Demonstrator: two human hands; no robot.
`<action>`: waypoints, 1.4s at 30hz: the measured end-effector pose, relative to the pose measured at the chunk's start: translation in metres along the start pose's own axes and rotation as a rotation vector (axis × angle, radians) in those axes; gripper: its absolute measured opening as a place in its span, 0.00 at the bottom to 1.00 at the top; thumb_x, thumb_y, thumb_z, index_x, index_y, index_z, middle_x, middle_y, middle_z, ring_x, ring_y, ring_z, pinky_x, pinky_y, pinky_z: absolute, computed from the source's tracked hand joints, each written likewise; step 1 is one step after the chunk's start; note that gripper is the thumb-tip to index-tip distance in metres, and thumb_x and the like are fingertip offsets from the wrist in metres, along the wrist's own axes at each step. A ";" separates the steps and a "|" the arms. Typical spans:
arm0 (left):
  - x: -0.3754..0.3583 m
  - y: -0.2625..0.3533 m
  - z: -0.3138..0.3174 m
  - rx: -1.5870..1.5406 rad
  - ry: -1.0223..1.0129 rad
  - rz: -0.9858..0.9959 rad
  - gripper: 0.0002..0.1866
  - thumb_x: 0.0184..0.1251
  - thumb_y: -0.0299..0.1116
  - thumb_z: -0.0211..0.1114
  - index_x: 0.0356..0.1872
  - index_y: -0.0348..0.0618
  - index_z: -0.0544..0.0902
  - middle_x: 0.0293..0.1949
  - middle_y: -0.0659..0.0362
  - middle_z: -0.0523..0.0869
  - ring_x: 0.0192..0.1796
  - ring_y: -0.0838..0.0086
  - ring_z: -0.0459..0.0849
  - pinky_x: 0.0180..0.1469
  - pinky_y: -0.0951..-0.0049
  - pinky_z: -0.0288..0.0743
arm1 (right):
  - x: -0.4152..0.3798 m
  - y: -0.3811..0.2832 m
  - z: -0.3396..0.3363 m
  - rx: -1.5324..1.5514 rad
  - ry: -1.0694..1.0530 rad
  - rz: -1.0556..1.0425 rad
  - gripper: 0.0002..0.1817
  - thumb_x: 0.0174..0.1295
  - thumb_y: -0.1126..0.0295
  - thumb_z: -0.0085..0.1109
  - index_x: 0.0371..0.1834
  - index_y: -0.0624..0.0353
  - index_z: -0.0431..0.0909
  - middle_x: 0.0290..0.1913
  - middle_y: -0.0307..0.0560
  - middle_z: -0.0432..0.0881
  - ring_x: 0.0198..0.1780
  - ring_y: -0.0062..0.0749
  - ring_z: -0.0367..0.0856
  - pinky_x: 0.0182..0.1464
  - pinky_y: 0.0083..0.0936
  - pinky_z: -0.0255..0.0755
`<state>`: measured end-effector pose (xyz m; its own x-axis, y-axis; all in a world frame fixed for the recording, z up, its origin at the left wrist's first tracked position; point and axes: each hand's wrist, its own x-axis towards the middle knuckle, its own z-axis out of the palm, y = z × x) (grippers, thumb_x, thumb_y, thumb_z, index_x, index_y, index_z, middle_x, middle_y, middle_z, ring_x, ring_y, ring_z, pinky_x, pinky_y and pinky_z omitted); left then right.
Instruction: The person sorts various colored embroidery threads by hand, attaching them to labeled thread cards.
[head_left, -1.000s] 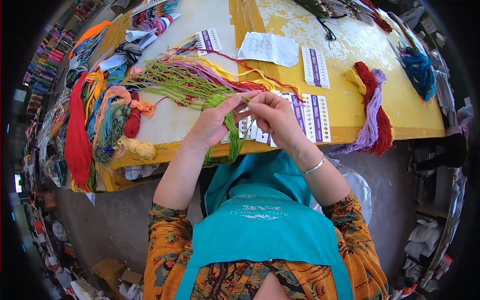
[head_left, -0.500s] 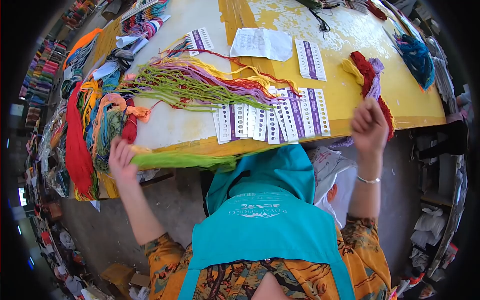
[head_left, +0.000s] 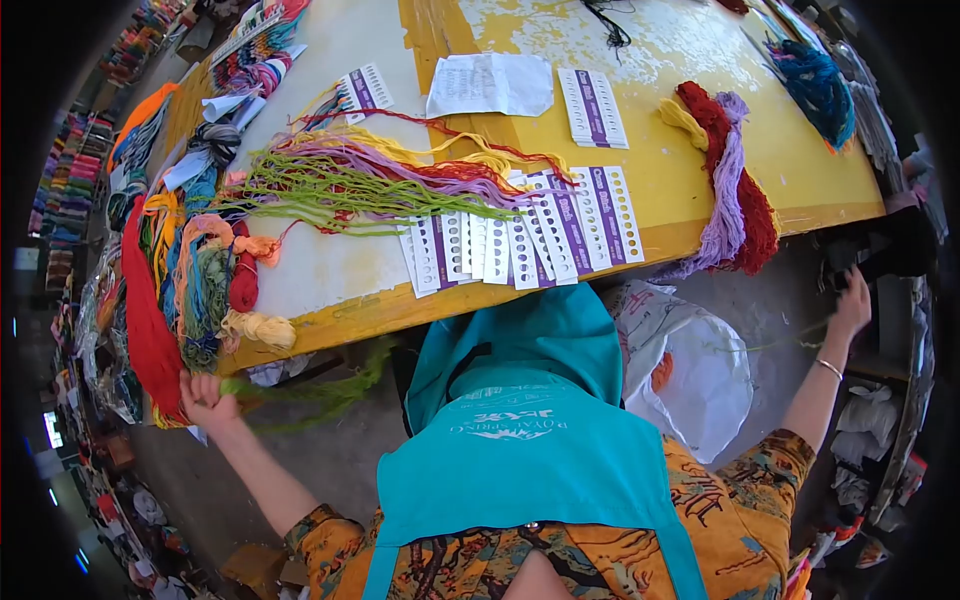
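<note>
My left hand [head_left: 207, 400] is closed on a bundle of green thread [head_left: 325, 393], whose tail hangs blurred below the table's front edge. The hand is beside a long red skein [head_left: 150, 300]. Far to the right, off the table, my right hand [head_left: 853, 303] has its fingers pinched together; a thin green strand [head_left: 790, 342] trails from it. Green, purple, red and yellow threads [head_left: 380, 185] are spread on the table. Their ends lie over white-and-purple punched cards [head_left: 590, 220].
Red, lilac and yellow skeins [head_left: 730, 180] lie at the table's right. A white paper [head_left: 490, 85] and another card stack [head_left: 594, 108] are behind the threads. Colourful skeins [head_left: 205, 270] crowd the left end. A white sack [head_left: 700, 375] stands below the front edge.
My left hand has moved down and left with the green thread, which now hangs more loosely. My right hand has swung outward to the right, away from the red and lilac skeins.
</note>
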<state>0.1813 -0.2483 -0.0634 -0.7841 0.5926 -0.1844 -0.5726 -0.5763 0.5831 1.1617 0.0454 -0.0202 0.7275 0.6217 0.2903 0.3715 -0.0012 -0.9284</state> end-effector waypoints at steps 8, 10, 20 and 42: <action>-0.089 -0.258 0.150 -0.121 -0.456 -0.807 0.11 0.76 0.37 0.52 0.48 0.46 0.80 0.17 0.71 0.60 0.13 0.86 0.53 0.15 0.83 0.46 | -0.223 -0.123 0.201 0.129 -1.178 -0.046 0.18 0.64 0.76 0.50 0.58 0.57 0.68 0.34 0.40 0.85 0.23 0.10 0.63 0.26 0.11 0.57; -0.116 -0.294 0.182 0.027 -0.573 -0.932 0.13 0.74 0.38 0.56 0.53 0.45 0.79 0.18 0.71 0.61 0.14 0.88 0.54 0.16 0.84 0.46 | -0.257 -0.136 0.224 0.331 -1.466 -0.026 0.20 0.64 0.77 0.51 0.60 0.58 0.65 0.33 0.40 0.85 0.23 0.10 0.62 0.26 0.12 0.57; -0.155 -0.358 0.234 0.720 -0.784 -0.708 0.04 0.70 0.32 0.62 0.37 0.45 0.77 0.27 0.69 0.74 0.25 0.89 0.66 0.24 0.86 0.54 | -0.300 -0.142 0.244 0.281 -1.725 0.106 0.22 0.64 0.80 0.49 0.62 0.57 0.65 0.28 0.39 0.81 0.27 0.12 0.69 0.29 0.13 0.63; -0.156 -0.373 0.245 0.763 -0.323 -0.963 0.19 0.70 0.38 0.58 0.57 0.38 0.77 0.54 0.55 0.81 0.29 0.79 0.74 0.25 0.84 0.60 | -0.307 -0.061 0.297 -0.015 -1.206 -0.265 0.07 0.60 0.72 0.61 0.33 0.67 0.80 0.27 0.42 0.82 0.29 0.19 0.76 0.33 0.21 0.72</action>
<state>0.5754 0.0121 -0.0580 0.0264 0.7614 -0.6478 -0.5096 0.5677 0.6465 0.7446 0.0877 -0.1219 -0.3650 0.9289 0.0626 0.4388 0.2309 -0.8684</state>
